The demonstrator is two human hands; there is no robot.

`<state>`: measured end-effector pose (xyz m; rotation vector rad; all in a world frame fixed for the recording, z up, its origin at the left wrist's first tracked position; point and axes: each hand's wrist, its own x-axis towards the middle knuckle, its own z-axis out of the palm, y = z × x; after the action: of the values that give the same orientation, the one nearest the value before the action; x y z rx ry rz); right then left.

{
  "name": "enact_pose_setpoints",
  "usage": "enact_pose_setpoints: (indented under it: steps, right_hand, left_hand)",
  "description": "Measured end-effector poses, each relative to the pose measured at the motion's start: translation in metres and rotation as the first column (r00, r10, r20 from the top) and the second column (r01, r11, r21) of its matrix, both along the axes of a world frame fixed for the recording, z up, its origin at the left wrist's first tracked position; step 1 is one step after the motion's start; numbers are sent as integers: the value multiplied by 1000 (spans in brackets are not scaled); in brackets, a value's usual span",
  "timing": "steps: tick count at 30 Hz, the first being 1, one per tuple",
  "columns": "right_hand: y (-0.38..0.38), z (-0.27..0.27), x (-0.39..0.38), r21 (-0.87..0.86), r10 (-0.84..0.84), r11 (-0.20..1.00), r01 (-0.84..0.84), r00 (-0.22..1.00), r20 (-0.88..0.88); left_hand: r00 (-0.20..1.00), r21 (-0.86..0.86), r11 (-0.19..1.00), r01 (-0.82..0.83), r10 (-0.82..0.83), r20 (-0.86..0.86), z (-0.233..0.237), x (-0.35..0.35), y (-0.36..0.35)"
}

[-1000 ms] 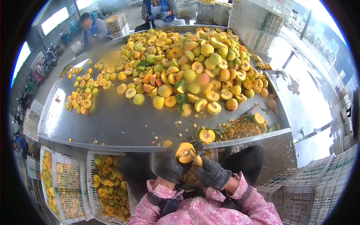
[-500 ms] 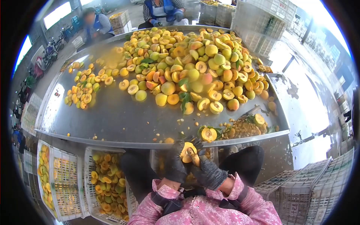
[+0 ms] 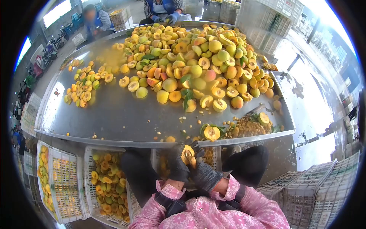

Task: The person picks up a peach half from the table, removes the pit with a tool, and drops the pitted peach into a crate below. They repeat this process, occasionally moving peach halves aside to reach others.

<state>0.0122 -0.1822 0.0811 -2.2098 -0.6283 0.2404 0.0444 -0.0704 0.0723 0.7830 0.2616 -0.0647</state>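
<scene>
Both of my hands wear dark gloves and meet in front of my body, just below the near edge of the metal table (image 3: 129, 122). My left hand (image 3: 178, 164) is closed around a halved yellow fruit (image 3: 187, 152), its cut face up. Against that cut face, my right hand (image 3: 205, 173) grips a small brownish tool (image 3: 192, 162); its exact shape is hard to make out. Another fruit half (image 3: 212, 133) lies cut side up at the table edge beyond my hands. A large heap of whole and halved fruit (image 3: 198, 72) covers the table's far part.
Crates of fruit (image 3: 88, 171) stand below the table at the left. Stacked crates (image 3: 305, 194) stand at the right. Loose pits (image 3: 249, 128) lie near the table's right corner. Two co-workers (image 3: 164, 9) (image 3: 97, 23) sit across the table.
My hands have shifted slightly left, still around the fruit half and tool. The far co-worker's hands have come together at the table's edge. The view has shifted slightly.
</scene>
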Motion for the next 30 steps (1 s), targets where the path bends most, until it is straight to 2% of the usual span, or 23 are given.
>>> enact_pose_setpoints:
  steps: [3,5,6,7,9,12,15,16,17,18,21,24,27,30]
  right_hand:
    - [3,-19,2,94,46,994,-52,997,63]
    - [2,-21,6,68,81,995,-74,990,-117]
    - [2,-20,8,58,96,995,-86,974,-204]
    - [2,-16,7,190,16,981,44,952,-304]
    - [4,0,2,392,-85,861,323,852,-516]
    - [-1,5,3,440,-173,796,415,853,-492]
    - [-9,38,10,336,-197,897,288,940,-280]
    - [-9,52,13,310,-201,919,243,966,-164]
    - [-7,66,17,279,-195,939,200,980,-44]
    - [-6,72,19,243,-183,957,160,980,76]
    - [-5,55,21,219,-158,955,198,970,-187]
    - [-7,59,21,190,-167,959,209,962,-216]
    - [-9,50,24,226,-103,958,175,949,-298]
    - [-9,40,25,171,-117,972,163,961,-249]
  left_hand:
    - [997,-249,968,25,-43,-67,12,-4,2]
    - [989,-71,989,132,-127,70,1,0,11]
    - [988,-81,988,134,-127,83,-2,-1,13]
    - [987,-91,986,137,-128,97,-4,-1,14]
    - [999,-311,949,40,-39,10,30,-3,6]
    - [1000,-88,996,-20,19,-8,32,-3,6]
    - [991,-433,901,26,-82,-110,47,-9,7]
    - [994,57,995,77,-81,69,51,-13,11]
    - [960,533,846,18,-163,227,54,-17,15]
    - [898,859,494,-134,-306,315,56,-21,18]
    - [919,893,426,-143,-279,280,63,-26,15]
    - [850,895,366,-257,-355,389,48,-26,19]
    - [802,890,317,-329,-403,440,39,-26,23]
    - [827,906,307,-291,-395,400,36,-27,21]
